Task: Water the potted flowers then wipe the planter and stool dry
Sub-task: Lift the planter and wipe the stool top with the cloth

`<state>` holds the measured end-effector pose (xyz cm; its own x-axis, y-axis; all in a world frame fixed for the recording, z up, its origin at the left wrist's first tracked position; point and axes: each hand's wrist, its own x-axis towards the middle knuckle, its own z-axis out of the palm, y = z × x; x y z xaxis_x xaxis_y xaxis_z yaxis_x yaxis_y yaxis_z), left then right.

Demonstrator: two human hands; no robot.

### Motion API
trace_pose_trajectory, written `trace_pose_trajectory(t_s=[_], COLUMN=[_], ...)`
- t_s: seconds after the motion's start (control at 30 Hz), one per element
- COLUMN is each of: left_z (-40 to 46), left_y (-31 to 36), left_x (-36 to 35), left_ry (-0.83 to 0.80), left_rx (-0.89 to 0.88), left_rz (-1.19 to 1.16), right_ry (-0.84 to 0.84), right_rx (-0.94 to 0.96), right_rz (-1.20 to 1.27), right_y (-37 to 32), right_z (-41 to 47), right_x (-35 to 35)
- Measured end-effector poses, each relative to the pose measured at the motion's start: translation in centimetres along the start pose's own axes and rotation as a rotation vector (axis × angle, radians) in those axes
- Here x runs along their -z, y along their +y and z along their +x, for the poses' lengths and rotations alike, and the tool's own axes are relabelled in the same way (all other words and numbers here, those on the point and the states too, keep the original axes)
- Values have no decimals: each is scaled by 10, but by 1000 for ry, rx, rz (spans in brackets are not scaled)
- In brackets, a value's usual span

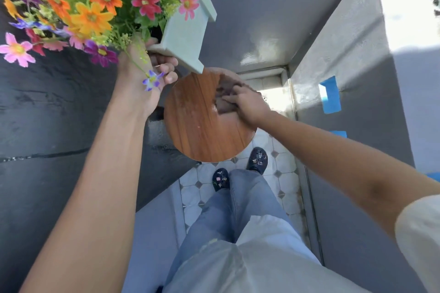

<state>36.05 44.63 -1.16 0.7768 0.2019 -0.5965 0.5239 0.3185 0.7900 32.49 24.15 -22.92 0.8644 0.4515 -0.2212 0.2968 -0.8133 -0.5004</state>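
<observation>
My left hand (147, 78) grips the near rim of a pale green square planter (185, 31), holding it lifted and tilted above the stool's far left edge. Orange, red, pink and purple flowers (92, 12) spill out of it toward the upper left. The round wooden stool top (202, 126) lies below, with shiny wet streaks. My right hand (247, 104) is closed on a brown cloth (223, 100) and presses it onto the stool's upper right part.
Dark grey walls stand close on the left (47, 114) and right (352, 78), the right one marked with blue tape (331, 95). My feet in dark clogs (257, 159) stand on a narrow strip of white tiled floor (285, 188) under the stool.
</observation>
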Motion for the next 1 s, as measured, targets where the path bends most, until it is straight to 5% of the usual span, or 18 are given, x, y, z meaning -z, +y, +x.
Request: trace_pose_trajectory(t_s=[0.1, 0.2, 0.37, 0.53, 0.63, 0.7, 0.83, 1.0], left_z=[3, 6, 16, 19, 19, 19, 19, 21], left_y=[2, 6, 18, 23, 24, 23, 23, 23], left_x=[1, -1, -1, -3, -3, -4, -4, 4], left_ry=[23, 52, 87, 103, 93, 88, 121, 101], left_rx=[-4, 2, -5, -36, -34, -29, -30, -30], left_rz=[3, 8, -6, -2, -8, -19, 6, -2], right_ry=[148, 152, -17, -353, -387, -250, 33, 54], right_rx=[-269, -278, -14, 457, 591, 490, -12, 59], right_rz=[32, -13, -48, -41, -59, -45, -4, -23], right_y=[19, 2, -31, -95, -87, -63, -10, -44], right_z=[38, 22, -25, -58, -29, 15, 93, 82], right_x=[18, -4, -43, -74, -73, -62, -12, 0])
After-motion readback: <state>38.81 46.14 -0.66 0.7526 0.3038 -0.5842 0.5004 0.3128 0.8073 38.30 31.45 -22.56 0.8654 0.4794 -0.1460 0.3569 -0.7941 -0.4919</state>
